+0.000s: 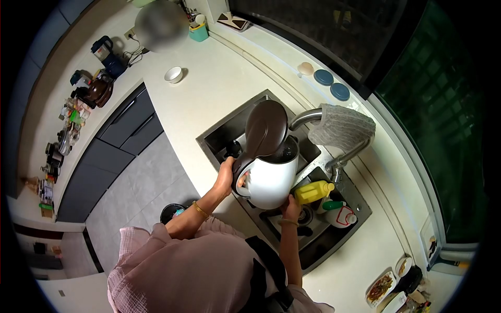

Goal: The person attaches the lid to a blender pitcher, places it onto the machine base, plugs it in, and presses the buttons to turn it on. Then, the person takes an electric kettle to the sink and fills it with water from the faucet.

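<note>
A white pitcher [271,185] with a dark inside hangs tilted over the double sink [211,136]. My left hand [225,177] is closed at its handle, beside the handle of a large brown ladle-like scoop [267,128], whose bowl is above the pitcher's mouth. My right hand [290,207] supports the pitcher low on its right side. The curved faucet [308,118], wrapped with a grey cloth [342,125], stands just right of the scoop. Near my right hand are a yellow bottle [313,192] and a white bottle [342,216] in the right basin.
On the counter sits a white bowl [174,74]. Blue lids [323,77] rest on the window ledge. Dishes of food [381,288] stand at the lower right. A blender [108,57] and other kitchen items line the left counter. A dark bin [170,213] is on the floor.
</note>
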`<state>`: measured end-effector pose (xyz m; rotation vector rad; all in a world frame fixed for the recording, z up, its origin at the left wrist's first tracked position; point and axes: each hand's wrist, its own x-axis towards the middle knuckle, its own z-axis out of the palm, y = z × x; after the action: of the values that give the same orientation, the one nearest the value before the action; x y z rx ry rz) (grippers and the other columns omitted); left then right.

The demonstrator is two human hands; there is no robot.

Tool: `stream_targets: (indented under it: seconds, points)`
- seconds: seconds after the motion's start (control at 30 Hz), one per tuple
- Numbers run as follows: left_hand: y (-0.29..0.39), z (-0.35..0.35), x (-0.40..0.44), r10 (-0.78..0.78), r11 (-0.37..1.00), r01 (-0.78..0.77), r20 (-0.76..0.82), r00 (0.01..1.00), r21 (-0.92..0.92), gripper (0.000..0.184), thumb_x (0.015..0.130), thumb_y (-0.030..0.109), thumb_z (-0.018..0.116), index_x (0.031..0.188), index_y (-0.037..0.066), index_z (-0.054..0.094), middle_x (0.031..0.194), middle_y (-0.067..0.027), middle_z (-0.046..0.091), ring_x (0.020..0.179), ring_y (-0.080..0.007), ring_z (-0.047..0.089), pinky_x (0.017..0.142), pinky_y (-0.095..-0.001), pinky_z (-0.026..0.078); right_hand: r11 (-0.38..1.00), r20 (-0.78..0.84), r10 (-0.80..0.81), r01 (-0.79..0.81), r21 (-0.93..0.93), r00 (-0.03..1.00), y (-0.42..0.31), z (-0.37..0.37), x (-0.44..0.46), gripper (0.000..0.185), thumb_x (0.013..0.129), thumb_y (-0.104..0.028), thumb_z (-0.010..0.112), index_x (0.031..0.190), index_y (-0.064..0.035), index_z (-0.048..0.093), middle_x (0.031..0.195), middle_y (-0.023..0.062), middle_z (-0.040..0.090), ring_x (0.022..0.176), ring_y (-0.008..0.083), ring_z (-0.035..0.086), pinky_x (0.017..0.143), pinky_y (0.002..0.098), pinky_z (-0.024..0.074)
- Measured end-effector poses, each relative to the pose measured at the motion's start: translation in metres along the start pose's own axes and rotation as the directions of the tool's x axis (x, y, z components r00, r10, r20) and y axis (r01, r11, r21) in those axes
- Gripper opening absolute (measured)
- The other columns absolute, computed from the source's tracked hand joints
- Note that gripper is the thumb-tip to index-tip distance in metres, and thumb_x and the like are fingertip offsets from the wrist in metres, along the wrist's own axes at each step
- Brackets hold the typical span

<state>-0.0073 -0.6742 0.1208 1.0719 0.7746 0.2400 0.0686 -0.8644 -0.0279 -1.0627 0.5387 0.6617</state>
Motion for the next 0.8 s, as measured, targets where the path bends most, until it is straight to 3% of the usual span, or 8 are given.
stream_targets:
  seconds: [0.1, 0.33, 0.53, 0.6, 0.63, 0.7, 0.8]
  points:
    - [0.000, -0.002, 0.000, 0.007, 0.999, -0.008, 0.031, 1.000, 0.033, 0.050, 0.085, 0.031, 0.015, 0.066, -0.001, 0.048, 0.044, -0.0090, 0.043, 0.033, -0.0169, 0.038, 0.046, -0.0287, 0.040, 0.998, 0.045, 0.004, -0.001, -0.069, 0.999, 0.002, -0.006, 0.005, 0.017, 0.084, -0.015, 0.045, 0.087, -0.0005, 0.054, 0.077, 0.0053, 0.057, 0.066, 0.0173, 0.055, 0.058, 0.0304, 0.0460]
    - [0.000, 0.000, -0.001, 0.016, 1.000, -0.016, 0.017, 1.000, 0.004, 0.051, 0.086, 0.031, 0.015, 0.066, -0.001, 0.048, 0.043, -0.0086, 0.043, 0.032, -0.0169, 0.037, 0.046, -0.0289, 0.041, 0.999, 0.036, -0.001, 0.002, -0.032, 0.999, -0.002, 0.000, -0.002, 0.016, 0.084, -0.015, 0.046, 0.087, -0.0011, 0.054, 0.077, 0.0055, 0.057, 0.065, 0.0172, 0.055, 0.057, 0.0306, 0.0457]
    - [-0.001, -0.001, -0.001, 0.001, 1.000, -0.002, 0.010, 1.000, 0.007, 0.050, 0.086, 0.032, 0.015, 0.066, -0.001, 0.048, 0.042, -0.0082, 0.042, 0.032, -0.0165, 0.037, 0.046, -0.0286, 0.041, 0.999, -0.028, -0.016, 0.015, -0.046, 0.999, -0.005, 0.005, -0.008, 0.016, 0.085, -0.016, 0.045, 0.083, -0.0033, 0.053, 0.073, 0.0033, 0.055, 0.063, 0.0154, 0.053, 0.056, 0.0294, 0.0438]
    - [-0.001, -0.001, -0.001, 0.004, 1.000, -0.004, 0.002, 1.000, 0.014, 0.051, 0.086, 0.032, 0.016, 0.066, -0.001, 0.048, 0.042, -0.0079, 0.042, 0.032, -0.0164, 0.037, 0.046, -0.0285, 0.040, 0.997, -0.026, 0.018, -0.020, -0.076, 0.999, -0.005, 0.002, -0.006, 0.026, 0.083, -0.016, 0.050, 0.095, 0.0066, 0.055, 0.088, 0.0090, 0.056, 0.075, 0.0176, 0.054, 0.066, 0.0295, 0.0450]
    - [-0.001, -0.001, -0.001, 0.008, 1.000, -0.007, -0.007, 1.000, 0.020, 0.051, 0.086, 0.032, 0.016, 0.065, -0.001, 0.048, 0.041, -0.0077, 0.041, 0.032, -0.0162, 0.037, 0.046, -0.0284, 0.040, 0.997, -0.027, 0.019, -0.021, -0.076, 0.999, -0.005, 0.002, -0.006, 0.026, 0.083, -0.016, 0.050, 0.095, 0.0066, 0.055, 0.088, 0.0090, 0.056, 0.075, 0.0176, 0.054, 0.066, 0.0295, 0.0450]
    - [0.000, -0.001, -0.001, 0.006, 1.000, -0.006, 0.002, 1.000, 0.020, 0.051, 0.086, 0.032, 0.016, 0.065, -0.001, 0.048, 0.041, -0.0075, 0.041, 0.032, -0.0162, 0.037, 0.046, -0.0282, 0.040, 0.997, -0.022, -0.006, 0.004, -0.074, 1.000, -0.003, 0.003, -0.005, 0.016, 0.086, -0.016, 0.045, 0.079, -0.0039, 0.053, 0.070, 0.0022, 0.054, 0.059, 0.0131, 0.050, 0.053, 0.0282, 0.0408]
    - [0.001, 0.000, -0.001, -0.006, 1.000, 0.006, 0.002, 1.000, 0.011, 0.050, 0.085, 0.032, 0.016, 0.065, -0.001, 0.048, 0.041, -0.0071, 0.041, 0.032, -0.0162, 0.037, 0.046, -0.0282, 0.040, 0.998, 0.008, -0.021, 0.021, -0.052, 1.000, -0.002, 0.003, -0.006, 0.016, 0.085, -0.016, 0.045, 0.080, -0.0035, 0.053, 0.070, 0.0025, 0.054, 0.060, 0.0134, 0.051, 0.053, 0.0281, 0.0412]
